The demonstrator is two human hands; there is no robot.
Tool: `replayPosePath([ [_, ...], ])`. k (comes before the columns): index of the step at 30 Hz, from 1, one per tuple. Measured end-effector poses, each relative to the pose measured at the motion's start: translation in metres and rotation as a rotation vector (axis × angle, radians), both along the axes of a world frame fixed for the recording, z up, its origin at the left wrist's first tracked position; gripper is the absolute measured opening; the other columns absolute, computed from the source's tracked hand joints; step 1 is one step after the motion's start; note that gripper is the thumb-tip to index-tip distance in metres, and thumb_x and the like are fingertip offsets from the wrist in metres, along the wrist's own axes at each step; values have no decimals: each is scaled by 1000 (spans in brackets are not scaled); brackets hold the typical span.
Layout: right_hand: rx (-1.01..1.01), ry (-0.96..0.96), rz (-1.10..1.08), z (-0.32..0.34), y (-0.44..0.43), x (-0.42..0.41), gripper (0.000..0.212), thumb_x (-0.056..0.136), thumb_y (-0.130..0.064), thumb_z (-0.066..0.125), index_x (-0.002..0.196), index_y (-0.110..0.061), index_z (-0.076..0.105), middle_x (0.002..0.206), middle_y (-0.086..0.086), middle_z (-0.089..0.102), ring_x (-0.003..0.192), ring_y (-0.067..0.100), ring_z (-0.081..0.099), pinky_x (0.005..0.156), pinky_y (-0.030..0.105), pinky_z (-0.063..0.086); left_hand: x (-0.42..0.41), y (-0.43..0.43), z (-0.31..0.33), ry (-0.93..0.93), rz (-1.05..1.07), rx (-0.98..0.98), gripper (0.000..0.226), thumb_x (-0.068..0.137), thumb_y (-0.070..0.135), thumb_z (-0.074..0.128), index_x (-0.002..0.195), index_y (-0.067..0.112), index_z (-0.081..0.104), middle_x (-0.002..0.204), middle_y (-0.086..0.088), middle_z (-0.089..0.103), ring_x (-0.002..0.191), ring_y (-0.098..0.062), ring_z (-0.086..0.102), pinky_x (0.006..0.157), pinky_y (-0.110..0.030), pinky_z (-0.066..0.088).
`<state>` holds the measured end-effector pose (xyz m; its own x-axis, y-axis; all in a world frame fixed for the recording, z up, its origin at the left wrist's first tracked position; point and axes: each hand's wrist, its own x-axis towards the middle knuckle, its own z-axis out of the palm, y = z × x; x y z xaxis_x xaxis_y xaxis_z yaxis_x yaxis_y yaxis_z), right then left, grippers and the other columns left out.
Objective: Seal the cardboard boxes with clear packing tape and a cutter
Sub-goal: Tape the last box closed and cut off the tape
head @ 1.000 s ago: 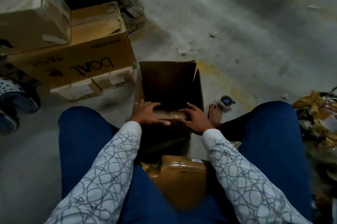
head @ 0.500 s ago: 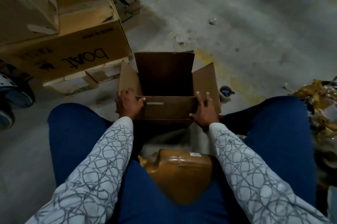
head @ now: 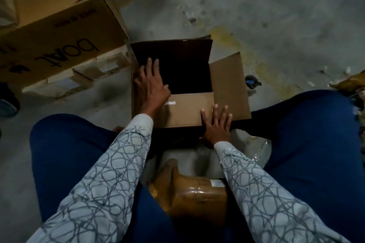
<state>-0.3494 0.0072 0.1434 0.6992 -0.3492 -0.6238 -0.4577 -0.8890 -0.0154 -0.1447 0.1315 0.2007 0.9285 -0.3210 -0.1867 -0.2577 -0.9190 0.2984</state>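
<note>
Folding the flaps shut is the step I have in hand, and the small box (head: 189, 88) sits on the concrete floor (head: 276, 15) between my knees, its top open and its inside dark. My left hand (head: 151, 86) lies flat with fingers spread over the left flap, reaching toward the opening; it grips nothing. My right hand (head: 216, 124) rests open-palmed at the near right corner, fingers spread across the near flap (head: 185, 110), which is already folded down across part of the opening, and it too holds nothing. The two hands are well apart, one on each side of the box.

The right flap (head: 229, 84) stands out to the side and the far flap (head: 171, 53) is upright. To do this well, I judge I should bring the two short flaps in first, then lay the long ones over them so the edges meet in one straight seam down the middle. I want the seam tight, with no gap or overlap, because tape bridges a gap poorly. Pressing down evenly with flat palms, as now, should keep the card from buckling.

I cannot see the cutter, and I cannot tell whether the small dark thing (head: 251, 82) on the floor just beyond the right flap is the tape. A bigger printed box (head: 59, 45) lies to the left, and a shiny brown parcel (head: 197, 193) rests in my lap.
</note>
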Motion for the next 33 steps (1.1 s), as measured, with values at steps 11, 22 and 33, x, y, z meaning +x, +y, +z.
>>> replayPosePath([
  [11,32,-34,-54,1,0,3,108,85,-58,64,156,-38,-14,161,18,-29,141,49,-33,116,63,-15,78,-14,-8,-16,-161,-20,124,65,23,87,154,45,3,167,-1,-6,152,-36,-8,109,-77,20],
  [22,97,-9,-115,16,-1,12,91,90,-55,59,158,-40,0,165,11,-20,144,46,-32,119,61,-12,6,12,7,-7,-28,-12,85,75,17,74,150,26,35,155,-10,29,145,-39,17,115,-69,18],
  [33,231,-139,-251,36,0,10,76,93,-50,62,156,-30,25,167,11,-7,153,34,-6,122,51,12,-36,56,-30,223,-275,257,88,87,45,64,159,30,16,168,-2,6,152,-34,9,121,-56,1],
])
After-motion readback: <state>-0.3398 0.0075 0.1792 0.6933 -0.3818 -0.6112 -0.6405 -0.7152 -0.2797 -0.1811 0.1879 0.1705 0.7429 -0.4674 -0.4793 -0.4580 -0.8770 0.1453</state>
